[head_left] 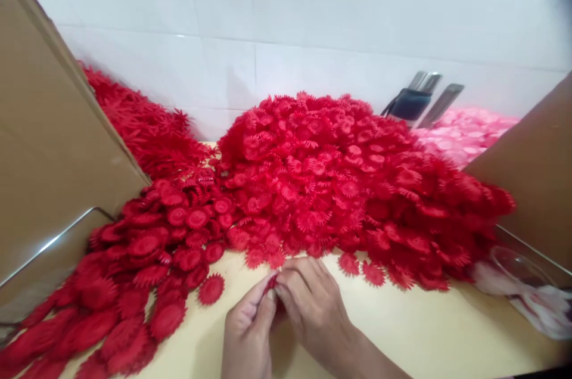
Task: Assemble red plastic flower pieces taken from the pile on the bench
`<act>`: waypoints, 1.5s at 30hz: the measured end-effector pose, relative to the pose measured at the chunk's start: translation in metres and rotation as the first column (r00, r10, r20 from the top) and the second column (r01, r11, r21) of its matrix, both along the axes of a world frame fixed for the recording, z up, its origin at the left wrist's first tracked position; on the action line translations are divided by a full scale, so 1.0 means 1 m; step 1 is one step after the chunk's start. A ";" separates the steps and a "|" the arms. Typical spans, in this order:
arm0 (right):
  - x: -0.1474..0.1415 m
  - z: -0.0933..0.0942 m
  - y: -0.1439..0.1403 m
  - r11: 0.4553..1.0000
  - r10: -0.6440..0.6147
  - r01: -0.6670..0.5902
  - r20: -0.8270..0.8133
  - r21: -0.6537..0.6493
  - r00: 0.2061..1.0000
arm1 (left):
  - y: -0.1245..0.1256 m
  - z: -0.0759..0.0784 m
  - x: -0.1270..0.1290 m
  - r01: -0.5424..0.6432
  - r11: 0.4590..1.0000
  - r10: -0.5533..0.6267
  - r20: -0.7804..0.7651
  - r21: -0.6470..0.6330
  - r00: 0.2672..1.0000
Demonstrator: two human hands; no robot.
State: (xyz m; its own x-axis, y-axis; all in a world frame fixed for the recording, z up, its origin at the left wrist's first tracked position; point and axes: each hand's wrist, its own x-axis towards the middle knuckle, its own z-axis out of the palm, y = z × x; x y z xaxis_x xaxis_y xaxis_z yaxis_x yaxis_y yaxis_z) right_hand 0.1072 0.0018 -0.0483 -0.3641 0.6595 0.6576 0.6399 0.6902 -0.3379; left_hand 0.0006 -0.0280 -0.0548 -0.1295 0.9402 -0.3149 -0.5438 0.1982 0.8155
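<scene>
Near the front edge of the pale yellow table (pixel 447 331), I had both hands pressed together over one small red plastic flower piece (pixel 271 282). My left hand (pixel 247 331) pinched it between thumb and forefinger, and my right hand (pixel 313 304) closed its fingertips on the same piece from the other side, so most of it was hidden. Just beyond my knuckles rose a big heap of red toothed flower discs (pixel 330 182), its loose edge nearly touching my fingers. To the left lay a lower spread of larger red petal layers (pixel 147 272), with spiky red pieces (pixel 143 123) behind them against the white tiled wall (pixel 313 9). Cardboard panels (pixel 49 146) stood at both sides, pink petals (pixel 465 131) lay far right, and dark-handled tools (pixel 413 102) leaned by the wall.
</scene>
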 end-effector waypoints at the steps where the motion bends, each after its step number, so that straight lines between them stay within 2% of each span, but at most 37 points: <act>1: -0.001 0.000 0.000 0.999 -0.006 0.006 -0.018 -0.039 1.000 | 0.002 -0.002 -0.001 -0.015 1.000 0.015 -0.039 0.006 0.999; 4: -0.002 0.002 0.001 0.995 -0.012 0.006 -0.059 -0.099 0.998 | 0.005 -0.009 -0.004 -0.039 0.999 0.042 -0.137 0.025 0.990; 7: 0.008 0.013 0.016 0.997 -0.054 0.046 -0.132 -0.065 0.990 | 0.007 -0.013 -0.009 -0.005 1.000 0.005 -0.102 -0.002 0.995; 9: 0.023 0.027 0.037 0.983 -0.185 0.178 -0.192 -0.048 0.964 | 0.007 -0.010 -0.010 0.029 0.998 -0.031 -0.023 -0.056 0.999; 10: 0.034 0.036 0.050 0.958 -0.288 0.282 -0.191 -0.058 0.939 | 0.007 -0.007 -0.010 0.039 0.996 -0.038 0.018 -0.079 0.999; 12: 0.054 0.054 0.075 0.897 -0.437 0.440 -0.062 0.048 0.897 | 0.006 0.003 -0.009 0.027 0.995 -0.019 0.079 -0.099 0.997; 15: 0.072 0.070 0.091 0.861 -0.502 0.500 -0.003 0.088 0.865 | 0.006 0.019 -0.006 -0.004 0.996 0.016 0.142 -0.085 0.990; 17: 0.067 0.070 0.081 0.923 -0.384 0.384 0.000 0.008 0.923 | 0.006 0.025 -0.006 0.012 0.998 0.001 0.187 -0.066 0.982; 18: 0.061 0.067 0.071 0.960 -0.268 0.267 -0.002 -0.085 0.963 | 0.007 0.026 -0.006 0.026 0.998 -0.015 0.208 -0.051 0.978; 19: 0.053 0.062 0.059 0.971 -0.128 0.123 -0.014 -0.206 0.992 | 0.007 0.026 -0.006 0.037 0.999 -0.028 0.226 -0.035 0.974; 20: 0.044 0.057 0.046 0.946 -0.007 -0.002 -0.026 -0.325 1.000 | 0.006 0.026 -0.006 0.045 0.999 -0.038 0.239 -0.025 0.970; 22: 0.027 0.045 0.025 0.862 0.134 -0.145 -0.057 -0.485 0.989 | 0.005 0.024 -0.005 0.063 0.998 -0.059 0.250 -0.009 0.966; 24: 0.017 0.035 0.014 0.835 0.177 -0.202 -0.098 -0.512 0.979 | 0.003 0.023 -0.003 0.087 0.996 -0.088 0.239 0.013 0.967; 27: 0.014 0.025 0.014 0.838 0.202 -0.269 -0.188 -0.474 0.961 | 0.000 0.020 -0.001 0.107 0.993 -0.115 0.184 0.056 0.976; 30: 0.016 0.021 0.015 0.807 0.186 -0.304 -0.271 -0.506 0.945 | -0.001 0.015 0.000 0.077 0.995 -0.084 0.121 0.058 0.989; 31: 0.016 0.019 0.014 0.813 0.171 -0.290 -0.269 -0.505 0.948 | -0.001 0.012 0.000 0.066 0.996 -0.071 0.094 0.058 0.993; 33: 0.012 0.015 0.009 0.886 0.139 -0.207 -0.190 -0.415 0.972 | -0.001 0.007 0.001 0.039 0.997 -0.040 0.016 0.071 0.999; 35: 0.008 0.010 0.005 0.969 0.081 -0.088 -0.039 -0.230 0.996 | -0.001 0.003 0.002 0.011 0.995 -0.005 -0.063 0.095 0.998; 36: 0.006 0.007 0.003 0.990 0.039 -0.034 0.034 -0.135 0.999 | -0.002 0.001 0.003 -0.009 0.995 0.019 -0.093 0.102 0.996; 38: 0.006 0.005 0.004 0.999 -0.053 0.054 0.121 -0.002 0.991 | -0.004 -0.001 0.004 -0.056 0.994 0.068 -0.130 0.094 0.989; 40: 0.011 0.008 0.011 0.990 -0.136 0.131 0.107 0.056 0.985 | -0.006 0.000 0.003 -0.095 0.994 0.102 -0.143 0.057 0.984; 43: 0.021 0.019 0.029 0.977 -0.202 0.195 0.084 0.084 0.976 | -0.005 0.005 -0.002 -0.089 0.996 0.088 -0.091 -0.012 0.992; 45: 0.025 0.028 0.044 0.983 -0.181 0.173 0.139 0.063 0.974 | -0.001 0.010 -0.006 -0.071 0.996 0.071 -0.011 -0.054 0.997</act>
